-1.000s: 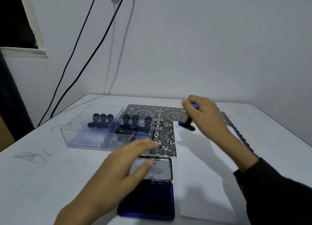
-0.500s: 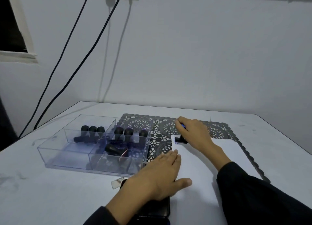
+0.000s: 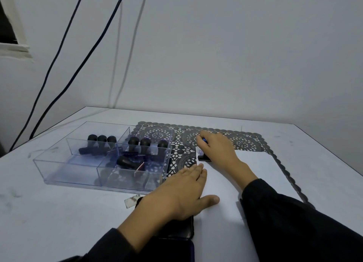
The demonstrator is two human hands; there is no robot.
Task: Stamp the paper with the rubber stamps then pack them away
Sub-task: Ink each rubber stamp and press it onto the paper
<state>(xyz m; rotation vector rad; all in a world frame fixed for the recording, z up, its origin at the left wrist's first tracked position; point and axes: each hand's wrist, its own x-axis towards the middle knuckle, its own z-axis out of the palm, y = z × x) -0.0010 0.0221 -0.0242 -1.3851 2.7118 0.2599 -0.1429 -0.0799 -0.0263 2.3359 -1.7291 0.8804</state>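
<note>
A bare pale wall [image 3: 235, 55] with dark cables [image 3: 64, 35] hanging down it stood behind a smooth white worktop [image 3: 59, 212], faintly scuffed. On the worktop lay a black lace mat [image 3: 176, 140]. Over the mat's near right part lay the sheet of paper [image 3: 255, 173]. Just left of the mat stood a clear plastic tray [image 3: 64, 175] with dividers, holding a number of black knob-handled stamps [image 3: 145, 143], most upright and one on its side. A dark ink pad [image 3: 182, 228] lay at the near edge, largely covered.

The left hand [image 3: 182, 193] lay flat, fingers straight and released, across the ink pad and the paper's near left edge. The right hand [image 3: 218, 149] had its fingers clenched round the handle of one stamp [image 3: 203, 158], whose base sat on the paper's far left corner, beside a faint blue mark.

The stamp looked light and rigid, best taken by its knob so that the inked rubber face stayed clear of skin. The paper looked thin and likely to slide on so slick a surface, which would make the flat hand a sensible anchor. The tray's thin walls seemed brittle.
</note>
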